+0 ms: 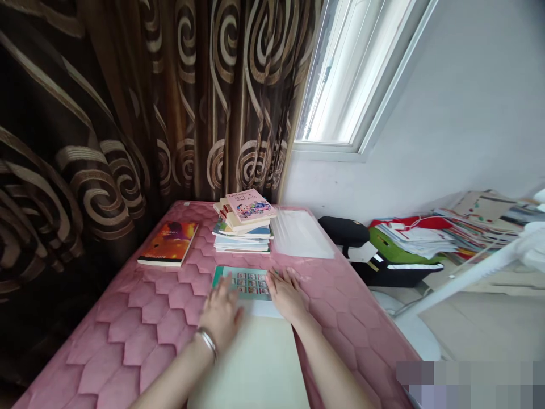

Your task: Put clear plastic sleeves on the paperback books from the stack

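Left hand, silver metal bracelet at wrist: palm down, fingers blurred, extended at left edge of green rectangular paper book, contact unclear. Book: flat on pink hexagon-quilted cover, between hands. Right hand: fingers spread, touching book's right edge; forearm angled inward.

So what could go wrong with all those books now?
The pile of books is stacked unevenly, so the pink book on top might slide if bumped. The orange book lies near the padded surface's left edge, so a knock could push it off. The right hand is at the green book's side; an uneven push might turn it crooked.
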The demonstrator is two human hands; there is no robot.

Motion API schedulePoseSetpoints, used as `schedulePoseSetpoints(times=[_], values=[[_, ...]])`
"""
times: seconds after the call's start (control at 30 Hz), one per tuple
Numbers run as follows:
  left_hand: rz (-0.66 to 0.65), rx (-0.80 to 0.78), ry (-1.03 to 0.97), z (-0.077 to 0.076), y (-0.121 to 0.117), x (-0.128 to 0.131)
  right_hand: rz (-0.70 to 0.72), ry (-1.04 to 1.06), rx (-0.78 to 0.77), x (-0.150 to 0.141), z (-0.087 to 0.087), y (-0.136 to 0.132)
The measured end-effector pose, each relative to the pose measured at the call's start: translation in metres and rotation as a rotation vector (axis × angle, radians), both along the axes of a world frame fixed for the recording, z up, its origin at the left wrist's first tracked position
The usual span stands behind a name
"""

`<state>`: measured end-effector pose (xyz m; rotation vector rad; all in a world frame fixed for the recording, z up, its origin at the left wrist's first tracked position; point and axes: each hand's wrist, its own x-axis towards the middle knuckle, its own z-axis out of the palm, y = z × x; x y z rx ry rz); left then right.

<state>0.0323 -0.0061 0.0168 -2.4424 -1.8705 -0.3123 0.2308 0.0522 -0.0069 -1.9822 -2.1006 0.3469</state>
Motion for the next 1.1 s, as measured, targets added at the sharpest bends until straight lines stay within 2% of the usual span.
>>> schedulePoseSetpoints(times=[0.07, 0.13, 0.17, 0.23, 0.3, 0.5, 0.77, 0.87, 1.0, 1.1], values=[[-0.36, 0.076, 0.005, -0.011, -0.031, 0.007, 0.005, 0.003, 0.013, 0.001, -0.001, 0.0], [-0.617, 0.222, 0.037, -0.025, -0.054, 0.011, 0.004, 0.001, 0.024, 0.001, -0.003, 0.0], [-0.667, 0.304, 0.071, -0.031, -0.061, 0.011, 0.001, -0.003, 0.03, 0.0, -0.004, 0.0], [-0.684, 0.409, 0.108, -0.04, -0.067, 0.011, -0.003, -0.009, 0.045, 0.0, -0.005, 0.0], [-0.676, 0.432, 0.098, -0.044, -0.067, 0.01, -0.006, -0.002, 0.054, -0.001, -0.004, -0.001], [-0.695, 0.483, 0.072, -0.045, -0.062, 0.01, 0.02, 0.035, 0.059, -0.001, 0.011, 0.002], [-0.73, 0.701, -0.092, -0.064, -0.071, 0.023, 0.158, 0.095, -0.045, -0.005, 0.03, 0.04], [-0.786, 0.74, -0.045, -0.062, -0.076, 0.028, 0.18, 0.12, -0.071, -0.001, 0.03, 0.048], [-0.768, 0.781, -0.095, -0.055, -0.082, 0.036, 0.181, 0.196, -0.108, 0.015, 0.026, 0.051], [-0.765, 0.794, -0.135, -0.055, -0.081, 0.038, 0.178, 0.278, -0.126, 0.029, 0.02, 0.052]])
